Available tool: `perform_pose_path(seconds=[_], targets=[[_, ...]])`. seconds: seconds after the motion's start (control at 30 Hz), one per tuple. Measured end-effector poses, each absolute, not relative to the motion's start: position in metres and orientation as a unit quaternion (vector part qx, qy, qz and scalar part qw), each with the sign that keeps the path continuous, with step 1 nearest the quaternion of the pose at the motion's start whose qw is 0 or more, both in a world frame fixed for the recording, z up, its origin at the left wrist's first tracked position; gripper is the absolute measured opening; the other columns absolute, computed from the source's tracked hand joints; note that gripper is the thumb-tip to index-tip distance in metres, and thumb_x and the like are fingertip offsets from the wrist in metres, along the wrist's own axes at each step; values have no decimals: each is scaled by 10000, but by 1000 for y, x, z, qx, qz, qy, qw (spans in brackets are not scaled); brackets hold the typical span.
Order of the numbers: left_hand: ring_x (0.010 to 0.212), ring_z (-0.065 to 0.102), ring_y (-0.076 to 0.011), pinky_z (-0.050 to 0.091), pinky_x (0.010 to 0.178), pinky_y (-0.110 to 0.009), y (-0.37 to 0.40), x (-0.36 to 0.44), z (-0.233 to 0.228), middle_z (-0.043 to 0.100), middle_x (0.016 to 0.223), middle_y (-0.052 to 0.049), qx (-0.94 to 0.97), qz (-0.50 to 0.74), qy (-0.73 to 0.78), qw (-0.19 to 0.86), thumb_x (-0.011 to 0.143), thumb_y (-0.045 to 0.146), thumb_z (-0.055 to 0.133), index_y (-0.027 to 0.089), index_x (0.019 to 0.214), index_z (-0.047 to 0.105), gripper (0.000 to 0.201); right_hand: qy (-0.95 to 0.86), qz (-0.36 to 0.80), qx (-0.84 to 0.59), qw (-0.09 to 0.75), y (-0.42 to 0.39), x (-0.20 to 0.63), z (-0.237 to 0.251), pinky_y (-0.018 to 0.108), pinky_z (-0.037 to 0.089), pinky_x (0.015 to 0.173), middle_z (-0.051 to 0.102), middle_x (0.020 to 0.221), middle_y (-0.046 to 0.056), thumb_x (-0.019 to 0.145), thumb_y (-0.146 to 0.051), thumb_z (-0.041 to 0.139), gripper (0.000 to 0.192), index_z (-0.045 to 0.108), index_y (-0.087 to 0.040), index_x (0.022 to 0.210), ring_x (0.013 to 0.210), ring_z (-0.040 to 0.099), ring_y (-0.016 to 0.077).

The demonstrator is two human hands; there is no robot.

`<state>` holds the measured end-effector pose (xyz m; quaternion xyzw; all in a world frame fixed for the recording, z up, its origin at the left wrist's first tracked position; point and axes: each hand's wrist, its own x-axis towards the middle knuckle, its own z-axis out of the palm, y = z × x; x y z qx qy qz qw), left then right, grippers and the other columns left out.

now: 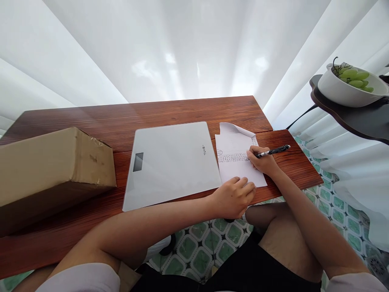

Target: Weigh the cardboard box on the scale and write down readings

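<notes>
A black pen [275, 150] is gripped in my right hand [263, 160], its lower end at the paper beside rows of small handwriting. The white sheet of paper [232, 142] lies on the table, with its top edge curled over. Near the sheet's bottom edge and the table's front edge rests my left hand [234, 198]. Its fingers are curled, and whatever may be inside them is hidden. Left of the paper lies a flat, pale grey scale [173, 160] with a small dark display; its lower right corner is close to my left hand.
A brown cardboard box [57, 162] stands at the left of the wooden table [182, 107]. To the right, a dark shelf [349, 119] carries a white bowl [343, 90] of green grapes [354, 76]. White curtains [194, 48] hang behind. Green patterned tiles [202, 243] cover the floor.
</notes>
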<state>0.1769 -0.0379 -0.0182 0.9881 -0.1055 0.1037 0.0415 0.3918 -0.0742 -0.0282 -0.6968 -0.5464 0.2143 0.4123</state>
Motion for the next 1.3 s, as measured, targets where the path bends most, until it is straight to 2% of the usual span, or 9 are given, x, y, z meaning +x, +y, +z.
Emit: perform_pose_path(seconds=[0.27, 0.4, 0.47, 0.57, 0.67, 0.77, 1.0, 1.3], targets=[[993, 499, -282, 453, 805, -419, -38, 177, -18, 578, 1143, -145, 988, 99, -105, 51, 918, 220, 473, 32, 1229, 568, 376, -531, 231, -694, 427, -74, 391, -29, 272, 370, 408, 502, 427, -48, 908, -333, 594, 400, 388, -233, 581, 355, 461, 129], [965, 497, -276, 446, 792, -415, -38, 177, -21, 570, 1090, -138, 986, 115, -109, 47, 907, 220, 494, 32, 1193, 576, 352, -501, 233, -692, 465, -76, 400, -29, 279, 356, 380, 505, 466, -44, 970, -451, 532, 388, 426, -243, 660, 354, 434, 136], [943, 496, -270, 440, 783, -408, -39, 178, -22, 563, 1059, -130, 985, 125, -111, 44, 902, 219, 500, 31, 1175, 582, 341, -496, 196, -700, 475, -75, 407, -28, 283, 359, 411, 494, 494, -43, 977, -512, 537, 392, 469, -239, 705, 392, 434, 137], [916, 495, -263, 430, 765, -400, -39, 178, -22, 555, 1030, -129, 985, 131, -109, 35, 909, 215, 496, 38, 1150, 591, 315, -521, 75, -726, 442, -73, 414, -24, 290, 381, 523, 509, 566, -23, 956, -538, 593, 383, 575, -215, 751, 507, 468, 144], [899, 491, -259, 419, 748, -395, -40, 178, -23, 550, 1016, -125, 983, 143, -108, 35, 915, 200, 475, 44, 1126, 599, 290, -534, 3, -743, 404, -69, 414, -20, 289, 411, 608, 593, 700, 1, 927, -501, 641, 307, 684, -198, 898, 609, 518, 153], [895, 483, -255, 407, 732, -390, -40, 178, -24, 545, 1004, -118, 982, 150, -107, 38, 907, 196, 483, 48, 1113, 604, 281, -531, 9, -751, 393, -64, 410, -18, 285, 429, 631, 610, 730, 1, 866, -403, 684, 244, 707, -192, 987, 617, 517, 152], [907, 479, -248, 386, 703, -379, -41, 178, -25, 554, 976, -124, 980, 161, -109, 40, 907, 199, 489, 22, 1138, 603, 311, -529, 25, -768, 361, -45, 397, -17, 289, 417, 652, 602, 700, -13, 732, -248, 644, 261, 709, -200, 980, 588, 490, 149], [856, 491, -244, 390, 687, -383, -41, 180, -27, 566, 966, -112, 980, 159, -107, 46, 875, 177, 507, 71, 1020, 625, 214, -499, 42, -824, 265, -29, 387, -13, 302, 391, 697, 625, 710, -10, 769, -180, 588, 209, 676, -197, 959, 688, 587, 184]])
